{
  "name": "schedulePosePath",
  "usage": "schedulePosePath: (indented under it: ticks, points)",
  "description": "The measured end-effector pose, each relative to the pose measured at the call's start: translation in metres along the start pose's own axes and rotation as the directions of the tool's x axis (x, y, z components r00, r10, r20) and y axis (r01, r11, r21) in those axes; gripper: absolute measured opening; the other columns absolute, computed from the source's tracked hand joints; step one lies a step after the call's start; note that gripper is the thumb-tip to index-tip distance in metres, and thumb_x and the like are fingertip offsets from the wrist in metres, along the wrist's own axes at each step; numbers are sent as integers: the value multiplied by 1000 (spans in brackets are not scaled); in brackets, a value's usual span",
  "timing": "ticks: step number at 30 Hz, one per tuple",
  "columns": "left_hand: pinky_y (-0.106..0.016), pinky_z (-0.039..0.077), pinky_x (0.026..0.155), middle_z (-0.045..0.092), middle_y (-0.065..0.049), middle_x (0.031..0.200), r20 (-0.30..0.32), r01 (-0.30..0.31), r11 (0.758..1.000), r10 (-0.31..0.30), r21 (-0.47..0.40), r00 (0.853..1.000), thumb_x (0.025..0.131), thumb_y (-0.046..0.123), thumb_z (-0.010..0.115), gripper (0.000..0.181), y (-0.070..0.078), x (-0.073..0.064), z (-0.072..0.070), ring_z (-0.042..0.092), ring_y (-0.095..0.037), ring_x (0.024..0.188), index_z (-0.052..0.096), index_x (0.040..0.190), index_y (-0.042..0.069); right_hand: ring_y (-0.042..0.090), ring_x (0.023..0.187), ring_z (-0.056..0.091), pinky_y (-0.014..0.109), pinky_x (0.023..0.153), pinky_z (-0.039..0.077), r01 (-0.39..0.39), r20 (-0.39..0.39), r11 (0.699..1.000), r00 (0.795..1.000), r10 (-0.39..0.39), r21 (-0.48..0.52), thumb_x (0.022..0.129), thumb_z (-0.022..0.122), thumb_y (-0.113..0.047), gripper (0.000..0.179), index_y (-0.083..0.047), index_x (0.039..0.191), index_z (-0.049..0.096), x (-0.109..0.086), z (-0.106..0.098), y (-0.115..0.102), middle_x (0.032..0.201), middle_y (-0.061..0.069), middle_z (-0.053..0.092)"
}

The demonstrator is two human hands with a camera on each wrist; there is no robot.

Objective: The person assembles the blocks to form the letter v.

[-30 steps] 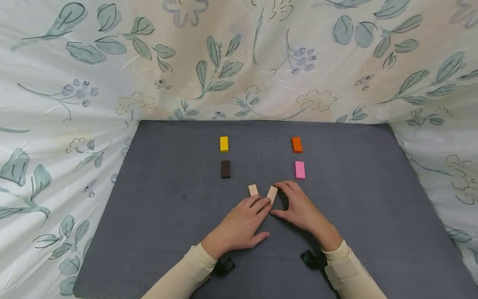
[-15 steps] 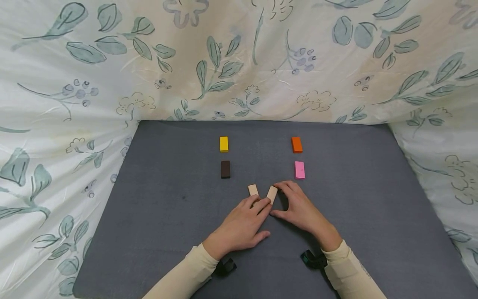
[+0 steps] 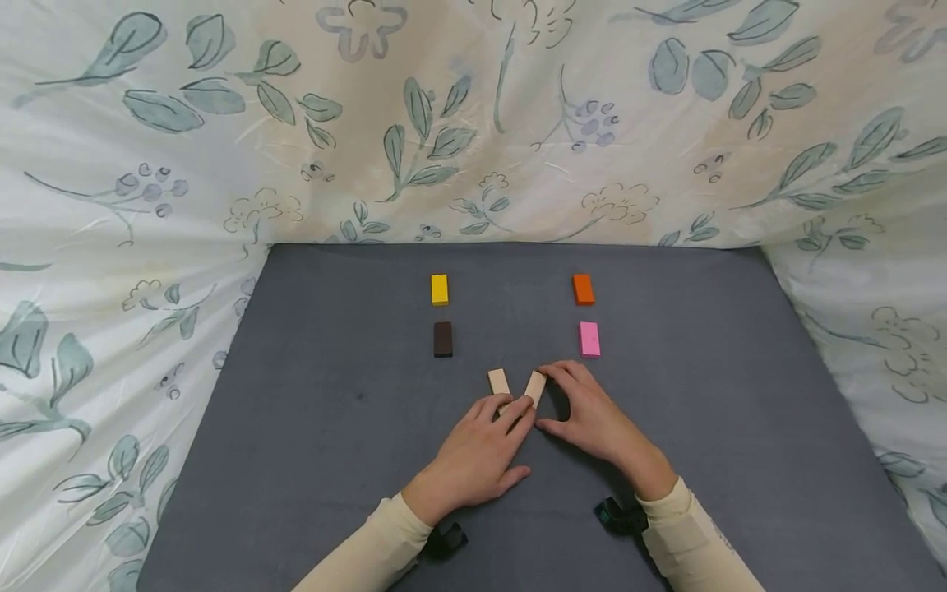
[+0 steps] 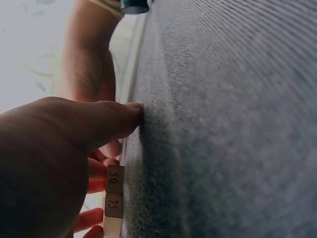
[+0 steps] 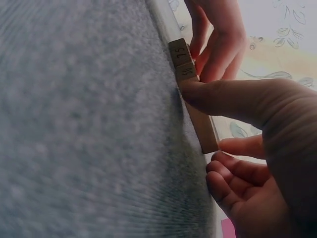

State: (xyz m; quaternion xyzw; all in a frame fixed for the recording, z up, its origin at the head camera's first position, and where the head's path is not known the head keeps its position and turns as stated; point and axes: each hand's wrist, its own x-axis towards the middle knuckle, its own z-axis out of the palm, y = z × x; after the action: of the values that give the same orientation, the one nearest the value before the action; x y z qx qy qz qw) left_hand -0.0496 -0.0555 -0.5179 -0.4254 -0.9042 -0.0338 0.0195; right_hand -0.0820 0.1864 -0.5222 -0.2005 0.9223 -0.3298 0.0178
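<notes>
Two pale wooden blocks lie on the grey cloth in a V, a left block [image 3: 499, 381] and a right block [image 3: 535, 385], near ends together. My left hand [image 3: 477, 452] rests fingertips on their near ends, thumb held out to the side. With thumb and index finger, my right hand [image 3: 595, 415] pinches the right block end to end. In the left wrist view, small digits mark the end faces, "50" on the right block [image 4: 115, 180] and "75" beside it. My right thumb [image 5: 198, 96] covers part of the right block in the right wrist view.
Beyond the hands lie a dark brown block [image 3: 442, 339] and a yellow block [image 3: 440, 289] on the left, a pink block [image 3: 588, 339] and an orange block [image 3: 583, 289] on the right. Leaf-patterned fabric [image 3: 473, 164] hangs behind and beside the grey surface [image 3: 333, 329].
The head view has shifted slightly. Both hands keep nearly the same pose at the wooden blocks, and the coloured blocks stay in their places.
</notes>
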Motion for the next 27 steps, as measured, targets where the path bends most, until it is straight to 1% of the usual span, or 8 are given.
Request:
schedulePosePath:
  ticks: [5, 11, 18, 23, 27]
  points:
    - [-47, 38, 121, 43, -6, 165, -7, -1, 1000, 1, -3, 1000, 100, 62, 72, 83, 0, -1, 2, 43, -29, 145, 51, 162, 11, 30, 111, 64, 51, 95, 59, 35, -53, 999, 998, -35, 2, 79, 100, -12, 74, 0, 142, 64, 1, -4, 1, 132, 14, 61]
    - [-47, 37, 121, 44, -7, 165, -16, 2, 1000, -2, 0, 1000, 100, 61, 71, 82, 0, -2, 4, 43, -30, 146, 51, 162, 11, 34, 114, 62, 56, 97, 57, 45, -93, 998, 994, -50, -51, 79, 100, -14, 74, 1, 141, 65, 4, -14, 5, 136, 17, 61]
    - [-47, 38, 121, 45, -7, 164, -23, 7, 1000, -7, -9, 1000, 100, 61, 71, 83, 2, -2, 4, 44, -30, 145, 51, 162, 10, 36, 113, 63, 57, 95, 56, 24, -124, 999, 992, -29, -44, 78, 101, -13, 77, 1, 144, 63, 7, -31, 15, 140, 19, 59]
    - [-47, 37, 122, 46, -6, 163, -14, 18, 999, -18, -35, 1000, 104, 63, 64, 79, 2, -1, 2, 44, -29, 145, 52, 161, 10, 38, 113, 61, 61, 99, 53, 15, -136, 999, 990, -20, -41, 78, 101, -13, 76, 2, 143, 64, 11, -38, 23, 137, 21, 60]
    - [-47, 36, 122, 48, -6, 162, -7, 25, 999, -25, -46, 1000, 106, 63, 60, 76, 2, 0, 0, 44, -29, 144, 53, 161, 11, 40, 123, 56, 65, 108, 47, -12, -126, 999, 992, 6, -49, 78, 101, -15, 75, 2, 142, 65, 14, -44, 28, 140, 21, 58]
